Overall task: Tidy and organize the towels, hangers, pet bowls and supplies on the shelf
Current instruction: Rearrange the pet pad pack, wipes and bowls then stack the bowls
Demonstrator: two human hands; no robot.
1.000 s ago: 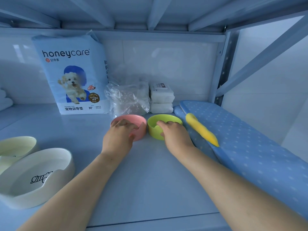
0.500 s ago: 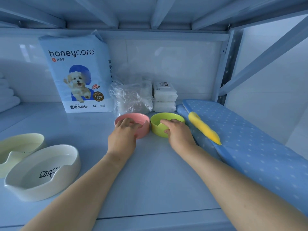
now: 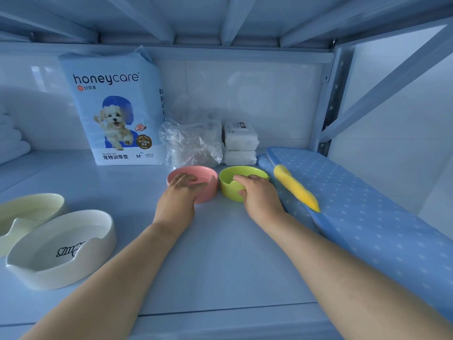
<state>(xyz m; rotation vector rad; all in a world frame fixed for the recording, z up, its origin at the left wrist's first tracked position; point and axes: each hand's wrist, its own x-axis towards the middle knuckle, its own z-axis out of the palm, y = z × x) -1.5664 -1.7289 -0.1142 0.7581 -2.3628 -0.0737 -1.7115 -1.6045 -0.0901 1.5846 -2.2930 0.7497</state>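
A pink pet bowl [image 3: 207, 173] and a green pet bowl [image 3: 226, 188] stand side by side near the back of the pale shelf [image 3: 220, 266]. My left hand [image 3: 179, 200] grips the near rim of the pink bowl, fingers inside it. My right hand [image 3: 257, 195] grips the near rim of the green bowl, thumb outside and fingers over the edge. At the front left sit a white cat-shaped bowl [image 3: 61, 251] with a fishbone drawing and a cream bowl [image 3: 27, 214] behind it.
A honeycare pad pack [image 3: 115, 111] stands at the back, beside a clear plastic bag [image 3: 193, 143] and two stacked white packets [image 3: 241, 146]. A blue dotted ironing board [image 3: 362, 207] with a yellow roll [image 3: 295, 186] lies on the right. Folded white towels [image 3: 12, 136] sit far left.
Both hands have pushed the pink and green bowls slightly farther back towards the packets. The view has shifted a little, bringing the towels at left into sight.
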